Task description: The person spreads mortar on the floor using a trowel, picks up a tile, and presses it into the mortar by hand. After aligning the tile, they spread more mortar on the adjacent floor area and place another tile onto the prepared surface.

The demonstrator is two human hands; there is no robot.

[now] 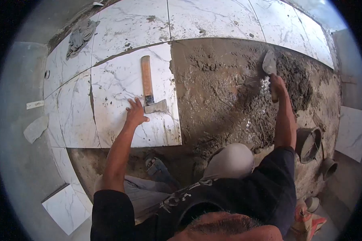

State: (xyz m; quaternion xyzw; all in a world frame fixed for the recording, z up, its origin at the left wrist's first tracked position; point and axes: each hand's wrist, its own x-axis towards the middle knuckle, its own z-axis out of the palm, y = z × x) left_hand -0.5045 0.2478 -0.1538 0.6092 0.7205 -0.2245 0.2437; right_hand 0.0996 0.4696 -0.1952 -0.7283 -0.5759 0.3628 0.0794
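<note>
My left hand (136, 113) rests on a white marble-look tile (120, 84) with its fingers spread. Right beside it lies a hatchet-like hammer with a wooden handle (147, 78) and a metal head (156, 106). In my right hand (278, 85) is the handle of a trowel (269, 62), its blade pointing away from me over the wet mortar. A darker heap of mortar (299, 82) lies to the right of that hand. Smeared grey-brown mortar (213, 92) spreads between the tile's edge and the heap.
Laid tiles (213, 20) run along the far side, with a grey rag (81, 38) at the far left. Buckets (308, 145) stand at the right, near a red-and-tan bag (307, 221). A loose tile (67, 209) leans at the lower left.
</note>
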